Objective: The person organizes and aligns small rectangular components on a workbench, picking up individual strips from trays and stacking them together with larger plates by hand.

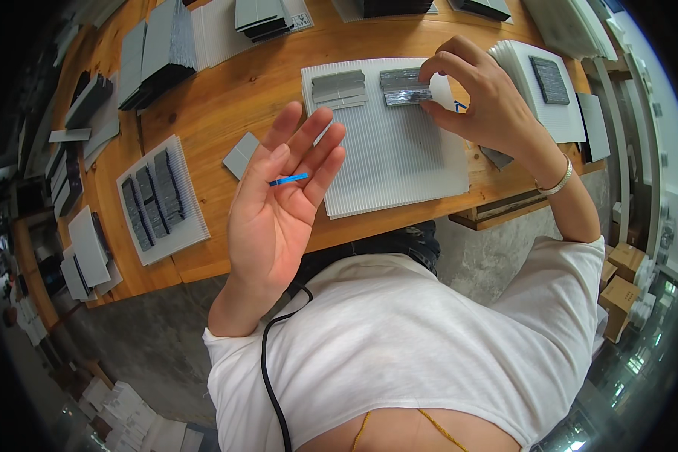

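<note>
Palm up, my left hand (271, 203) is raised over the near table edge with its fingers stretched out. A thin blue strip (289, 179) lies across the base of its fingers; whether it is worn or held I cannot make out. At the far right of a white corrugated plastic sheet (392, 173), my right hand (478, 94) pinches the right end of a dark, shiny ribbed block (404, 87) between thumb and fingers. Left of that block, on the same sheet, sits a lighter grey block of strips (339, 89).
Another white sheet (163, 200) at left carries several dark strips (158, 197). To the right, stacked white sheets (554, 113) bear one dark block (549, 80). Piles of grey pieces (158, 56) stand along the far side. A black cable (267, 361) hangs down my front.
</note>
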A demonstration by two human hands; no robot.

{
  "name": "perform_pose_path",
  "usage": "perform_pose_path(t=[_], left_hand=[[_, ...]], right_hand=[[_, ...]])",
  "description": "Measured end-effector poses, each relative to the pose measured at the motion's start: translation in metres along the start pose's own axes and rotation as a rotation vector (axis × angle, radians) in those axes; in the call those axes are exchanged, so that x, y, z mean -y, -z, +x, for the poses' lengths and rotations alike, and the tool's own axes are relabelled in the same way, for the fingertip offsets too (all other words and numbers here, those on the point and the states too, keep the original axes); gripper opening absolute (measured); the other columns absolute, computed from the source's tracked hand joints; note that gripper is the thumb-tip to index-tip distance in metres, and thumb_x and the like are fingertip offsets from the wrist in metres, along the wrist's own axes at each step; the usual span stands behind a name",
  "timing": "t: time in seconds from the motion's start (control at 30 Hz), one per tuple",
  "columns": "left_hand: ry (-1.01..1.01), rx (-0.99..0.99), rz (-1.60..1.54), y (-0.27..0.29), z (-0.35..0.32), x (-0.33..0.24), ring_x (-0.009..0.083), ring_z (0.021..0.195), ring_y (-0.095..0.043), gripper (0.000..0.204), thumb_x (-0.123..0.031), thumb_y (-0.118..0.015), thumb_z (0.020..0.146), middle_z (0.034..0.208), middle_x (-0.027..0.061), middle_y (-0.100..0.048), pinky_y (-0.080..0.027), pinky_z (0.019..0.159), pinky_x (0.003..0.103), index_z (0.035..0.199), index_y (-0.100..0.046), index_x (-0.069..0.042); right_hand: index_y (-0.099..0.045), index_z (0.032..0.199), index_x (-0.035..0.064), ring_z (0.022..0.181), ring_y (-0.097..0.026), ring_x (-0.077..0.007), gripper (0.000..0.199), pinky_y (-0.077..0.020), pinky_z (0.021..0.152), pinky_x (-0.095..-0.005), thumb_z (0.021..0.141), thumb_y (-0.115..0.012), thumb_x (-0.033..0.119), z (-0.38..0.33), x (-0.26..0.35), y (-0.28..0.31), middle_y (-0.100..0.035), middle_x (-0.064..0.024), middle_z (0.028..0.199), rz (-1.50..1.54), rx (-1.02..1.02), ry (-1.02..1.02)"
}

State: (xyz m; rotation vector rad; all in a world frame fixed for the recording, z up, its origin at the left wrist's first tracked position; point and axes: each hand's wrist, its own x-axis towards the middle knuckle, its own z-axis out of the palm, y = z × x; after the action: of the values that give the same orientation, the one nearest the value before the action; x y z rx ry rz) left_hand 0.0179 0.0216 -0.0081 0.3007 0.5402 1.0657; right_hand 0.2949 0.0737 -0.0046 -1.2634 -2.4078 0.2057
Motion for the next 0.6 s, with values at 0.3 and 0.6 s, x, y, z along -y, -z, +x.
perform_pose_path(t=[0.3,0.6], left_hand=[[0.034,0.103,-0.05,-0.019,0.008,0.008,0.0301,0.132,-0.038,0.048,-0.029,-0.037,0.098,0.144,0.0169,-0.034,-0.032,0.111,0.043,0.14,-0.032,-0.006],[-0.049,0.132,-0.081,-0.024,0.01,0.024,0.0242,0.13,-0.039,0.035,-0.035,-0.041,0.097,0.146,0.008,-0.032,-0.035,0.107,0.039,0.108,-0.056,-0.005]], right_hand=[[-0.068,0.088,0.0078,0.08,-0.056,-0.0232,0.022,-0.0479,0.068,-0.0325,0.068,-0.076,0.007,0.009,0.049,-0.004,-0.057,-0.0064,0.087,0.331,-0.214,0.066],[-0.071,0.082,0.0137,0.08,-0.049,-0.0215,0.027,-0.0429,0.068,-0.0319,0.058,-0.083,0.013,0.02,0.076,-0.016,-0.058,-0.0046,0.089,0.337,-0.231,0.176]])
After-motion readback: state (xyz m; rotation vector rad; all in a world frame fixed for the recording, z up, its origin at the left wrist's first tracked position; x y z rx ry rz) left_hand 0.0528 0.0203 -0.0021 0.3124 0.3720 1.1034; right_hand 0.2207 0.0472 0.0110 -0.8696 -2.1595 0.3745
